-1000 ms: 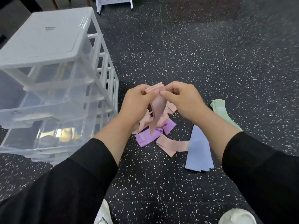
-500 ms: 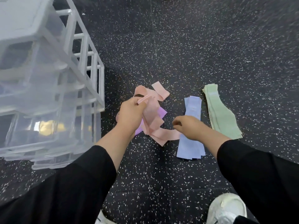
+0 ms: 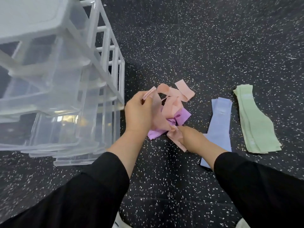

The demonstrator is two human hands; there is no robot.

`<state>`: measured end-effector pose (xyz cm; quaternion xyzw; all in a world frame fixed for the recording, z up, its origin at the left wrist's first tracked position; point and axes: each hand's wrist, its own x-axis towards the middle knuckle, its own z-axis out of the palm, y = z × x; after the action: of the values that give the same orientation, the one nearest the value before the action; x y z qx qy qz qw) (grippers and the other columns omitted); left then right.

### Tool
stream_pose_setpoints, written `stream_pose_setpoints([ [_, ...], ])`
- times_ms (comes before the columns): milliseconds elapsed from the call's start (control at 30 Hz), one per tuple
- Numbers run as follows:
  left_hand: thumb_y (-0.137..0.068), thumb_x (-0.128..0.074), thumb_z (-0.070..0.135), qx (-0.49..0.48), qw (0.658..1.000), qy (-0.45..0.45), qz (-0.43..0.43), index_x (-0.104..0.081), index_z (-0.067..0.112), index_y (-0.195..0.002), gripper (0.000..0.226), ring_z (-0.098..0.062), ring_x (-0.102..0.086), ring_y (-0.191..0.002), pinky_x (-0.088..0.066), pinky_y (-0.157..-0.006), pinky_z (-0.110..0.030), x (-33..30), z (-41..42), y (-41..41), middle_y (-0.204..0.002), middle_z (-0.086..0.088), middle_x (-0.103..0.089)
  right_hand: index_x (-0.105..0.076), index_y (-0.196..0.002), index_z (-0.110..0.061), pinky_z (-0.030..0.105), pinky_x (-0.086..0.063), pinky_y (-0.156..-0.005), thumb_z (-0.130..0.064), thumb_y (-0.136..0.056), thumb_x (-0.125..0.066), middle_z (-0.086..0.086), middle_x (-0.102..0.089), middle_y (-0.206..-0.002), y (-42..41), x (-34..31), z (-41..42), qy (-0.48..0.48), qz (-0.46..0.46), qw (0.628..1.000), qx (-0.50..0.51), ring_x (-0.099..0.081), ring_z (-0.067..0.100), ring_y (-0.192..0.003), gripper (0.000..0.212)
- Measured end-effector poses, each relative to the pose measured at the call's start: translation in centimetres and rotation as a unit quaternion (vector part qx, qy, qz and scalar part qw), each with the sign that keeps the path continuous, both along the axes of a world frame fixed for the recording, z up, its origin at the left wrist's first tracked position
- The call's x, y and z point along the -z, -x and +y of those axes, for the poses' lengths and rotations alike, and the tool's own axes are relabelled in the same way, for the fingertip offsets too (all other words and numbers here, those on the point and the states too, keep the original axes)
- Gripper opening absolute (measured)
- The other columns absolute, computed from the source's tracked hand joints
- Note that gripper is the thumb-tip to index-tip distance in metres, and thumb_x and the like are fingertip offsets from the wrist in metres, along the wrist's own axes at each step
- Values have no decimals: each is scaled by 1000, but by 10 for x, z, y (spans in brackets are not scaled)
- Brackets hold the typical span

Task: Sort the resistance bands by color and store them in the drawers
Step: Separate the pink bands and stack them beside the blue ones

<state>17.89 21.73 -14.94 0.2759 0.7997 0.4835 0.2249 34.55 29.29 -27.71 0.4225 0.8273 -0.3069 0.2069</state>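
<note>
Head view: both hands seemingly grip pink bands.

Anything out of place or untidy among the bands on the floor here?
Yes. The purple band lies tangled under the pink bands in a loose heap, unlike the flat blue stack and green stack. The left hand holds one pink band; the right hand pinches another.
</note>
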Motion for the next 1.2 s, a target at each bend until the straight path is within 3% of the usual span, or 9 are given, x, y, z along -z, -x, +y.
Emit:
stream_pose_setpoints([
  [167, -100, -58, 20, 12, 999, 24, -30, -72, 23, -93, 16, -7, -49, -64, -38, -59, -26, 15, -5, -1, -68, 13, -59, -37, -147, -23, 56, -39, -105, -25, -100, -53, 1, -39, -152, -1, 10, -4, -33, -45, 998, -13, -42, 32, -137, 50],
  [367, -100, -60, 22, 27, 998, 18, -55, -74, 25, -92, 16, -7, -53, -69, -41, -63, -26, 11, -2, 2, -72, 12, -64, -35, -149, -26, 57, -37, -105, -21, -98, -55, 4, -46, -141, 4, 17, -4, -46, -55, 997, -4, -47, 31, -131, 55],
  [500, -99, -59, 21, 49, 997, 36, -55, -74, 22, -94, 16, -12, -52, -69, -42, -64, -30, 16, -5, -1, -82, -7, -70, -33, -152, -25, 52, -39, -104, -25, -97, -60, 5, -46, -142, 4, 22, -8, -43, -49, 997, 28, -54, 31, -127, 61],
  [633, -100, -58, 20, 66, 995, 45, -63, -74, 23, -95, 16, -9, -48, -66, -39, -61, -27, 21, -8, -2, -76, -4, -65, -49, -133, -18, 41, -44, -89, -22, -95, -60, 8, -58, -126, 3, 24, -8, -43, -41, 997, 57, -59, 31, -116, 40],
  [733, -100, -58, 20, 62, 995, 47, -54, -72, 22, -92, 16, -1, -43, -57, -34, -52, -16, 22, -8, -3, -70, 5, -61, -52, -85, -23, 38, -39, -78, -13, -87, -53, 2, -62, -94, 2, 27, -4, -30, -47, 994, 98, -62, 34, -104, 10],
  [800, -99, -58, 19, 50, 996, 43, -56, -72, 23, -90, 17, -2, -45, -60, -36, -55, -18, 20, -8, -3, -70, 5, -61, -47, -72, -24, 38, -37, -76, -15, -84, -52, -1, -58, -83, 5, 23, 0, -13, -20, 991, 129, -61, 33, -97, 15],
  [967, -98, -57, 19, 0, 998, 7, -60, -71, 24, -87, 18, -10, -49, -66, -38, -62, -29, 8, -4, -3, -68, 10, -59, -57, -78, -9, 30, -32, -56, -29, -80, -64, 1, -58, -72, 8, -24, 15, 89, 180, 946, 254, -50, 22, -69, 21],
  [1100, -96, -57, 19, -16, 998, -22, -52, -69, 14, -83, 19, -14, -44, -65, -37, -63, -33, -10, -4, -3, -68, 0, -55, -63, -78, -11, 32, -38, -63, -25, -84, -64, 6, -60, -71, 2, -58, 24, 125, 283, 897, 315, -50, 18, -67, 15],
  [1200, -96, -56, 18, -14, 997, -30, -65, -71, 15, -83, 19, -9, -44, -53, -36, -56, -28, -26, -6, -5, -63, 5, -52, -71, -81, -15, 38, -48, -68, -43, -77, -69, 10, -71, -81, 2, -82, 29, 136, 324, 865, 359, -62, 22, -74, 28],
])
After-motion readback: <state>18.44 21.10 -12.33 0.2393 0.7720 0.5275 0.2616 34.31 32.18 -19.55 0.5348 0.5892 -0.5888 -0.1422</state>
